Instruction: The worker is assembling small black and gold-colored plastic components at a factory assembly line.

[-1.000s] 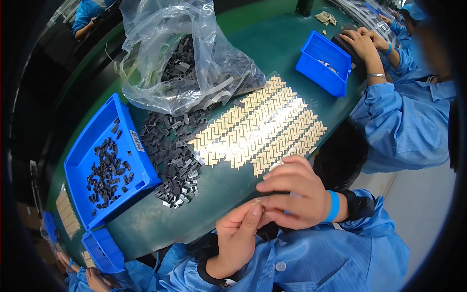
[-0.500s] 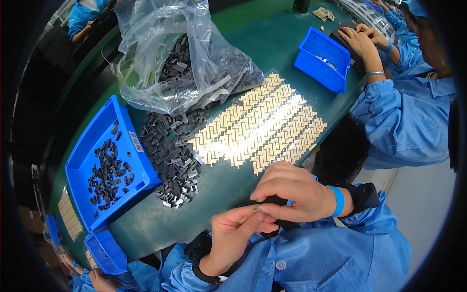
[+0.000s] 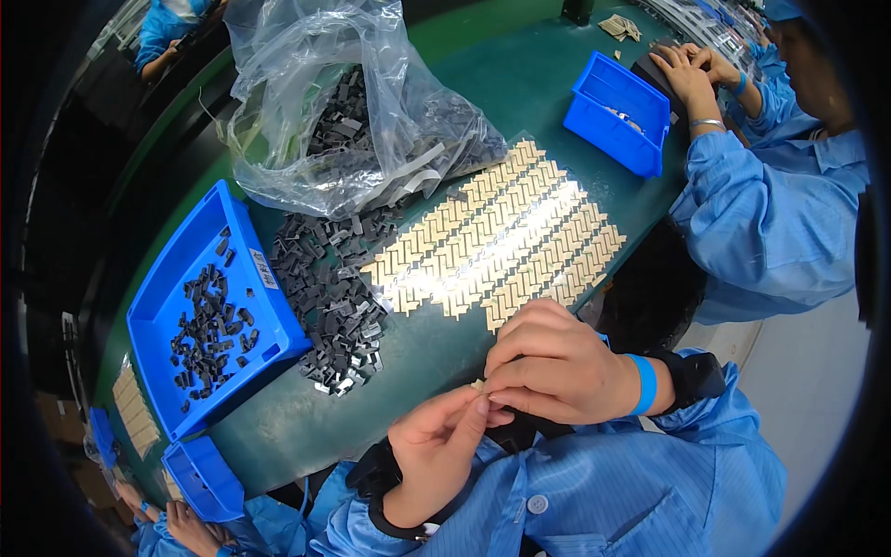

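Note:
My left hand (image 3: 434, 452) and my right hand (image 3: 566, 364) meet fingertip to fingertip in front of my chest, at the near table edge. Between the pinched fingers shows the end of a small beige piece (image 3: 477, 384); the rest of it is hidden. Just beyond my right hand lies a clear sheet with rows of beige strips (image 3: 520, 237) in a herringbone pattern, shiny with glare. To its left is a loose heap of small black blocks (image 3: 339, 311), some with light, shiny faces.
A large clear plastic bag (image 3: 316, 158) of black blocks stands behind the heap. Left of it, a blue tray (image 3: 153, 306) holds more black parts, with a smaller blue bin (image 3: 206, 478) nearby. Another blue bin (image 3: 613, 111) is at far right, beside a co-worker's hands (image 3: 687, 79).
My right fingers have closed further and shifted slightly left and up. My left hand has turned a little, and the beige piece's end now shows between the fingertips.

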### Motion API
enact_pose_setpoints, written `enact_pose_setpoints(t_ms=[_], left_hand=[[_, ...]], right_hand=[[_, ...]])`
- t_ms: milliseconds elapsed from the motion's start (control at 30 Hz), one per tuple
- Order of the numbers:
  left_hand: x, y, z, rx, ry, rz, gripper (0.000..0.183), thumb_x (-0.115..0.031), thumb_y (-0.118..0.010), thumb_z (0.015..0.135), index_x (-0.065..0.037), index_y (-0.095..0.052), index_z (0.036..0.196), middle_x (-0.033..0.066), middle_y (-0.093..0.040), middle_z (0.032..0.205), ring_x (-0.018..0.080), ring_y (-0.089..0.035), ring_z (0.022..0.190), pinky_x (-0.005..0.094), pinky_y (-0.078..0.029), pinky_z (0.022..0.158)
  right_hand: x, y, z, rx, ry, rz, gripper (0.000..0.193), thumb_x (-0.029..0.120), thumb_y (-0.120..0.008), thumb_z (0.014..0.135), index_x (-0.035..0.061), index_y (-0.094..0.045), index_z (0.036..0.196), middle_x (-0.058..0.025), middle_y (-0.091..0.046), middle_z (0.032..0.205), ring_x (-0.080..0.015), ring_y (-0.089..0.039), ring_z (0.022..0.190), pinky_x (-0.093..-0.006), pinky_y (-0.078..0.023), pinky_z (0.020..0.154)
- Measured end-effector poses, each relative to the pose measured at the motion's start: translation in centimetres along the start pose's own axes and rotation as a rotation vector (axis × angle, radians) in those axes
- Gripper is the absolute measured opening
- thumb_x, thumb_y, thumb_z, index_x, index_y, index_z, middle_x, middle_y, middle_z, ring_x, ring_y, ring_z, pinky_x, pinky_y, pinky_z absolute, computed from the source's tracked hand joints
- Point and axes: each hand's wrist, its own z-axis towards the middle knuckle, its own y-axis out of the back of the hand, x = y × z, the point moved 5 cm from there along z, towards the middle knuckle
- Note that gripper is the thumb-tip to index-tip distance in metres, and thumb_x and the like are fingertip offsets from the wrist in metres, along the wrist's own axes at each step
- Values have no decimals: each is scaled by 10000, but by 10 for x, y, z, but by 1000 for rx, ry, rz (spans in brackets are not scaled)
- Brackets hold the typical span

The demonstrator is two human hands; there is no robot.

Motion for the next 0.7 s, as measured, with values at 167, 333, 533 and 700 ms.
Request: enact_pose_setpoints(t_ms=[167, 333, 533, 700], left_hand=[[-9, 0, 0, 49, -179, 354, 137, -2, -524, 859, 115, -580, 902, 164, -626, 816, 193, -635, 717, 263, -525, 639], [-13, 0, 1, 52, -185, 448, 100, 8, -542, 841, 81, -592, 888, 132, -630, 780, 164, -638, 684, 237, -508, 607], [-12, 2, 1, 30, -177, 434, 86, 19, -565, 820, 51, -602, 892, 108, -633, 751, 141, -640, 654, 222, -498, 571], [-18, -1, -1, 89, -175, 385, 92, 21, -554, 830, 62, -596, 900, 112, -631, 764, 142, -637, 658, 222, -500, 577]], right_hand=[[5, -1, 1, 18, 12, -95, 164, 136, -650, 664, 67, -579, 795, -25, -527, 825, -185, -523, 753, -331, -383, 708], [8, -2, 6, 70, 22, -204, 160, 149, -626, 663, 60, -574, 786, -28, -527, 837, -171, -526, 755, -350, -394, 763], [8, -4, 5, 122, 54, -206, 152, 138, -611, 678, 51, -573, 797, -37, -535, 827, -170, -531, 753, -362, -396, 784], [1, -2, 7, 82, -85, 13, 75, 67, -610, 696, 60, -569, 758, -40, -553, 796, -179, -548, 725, -332, -423, 745]])
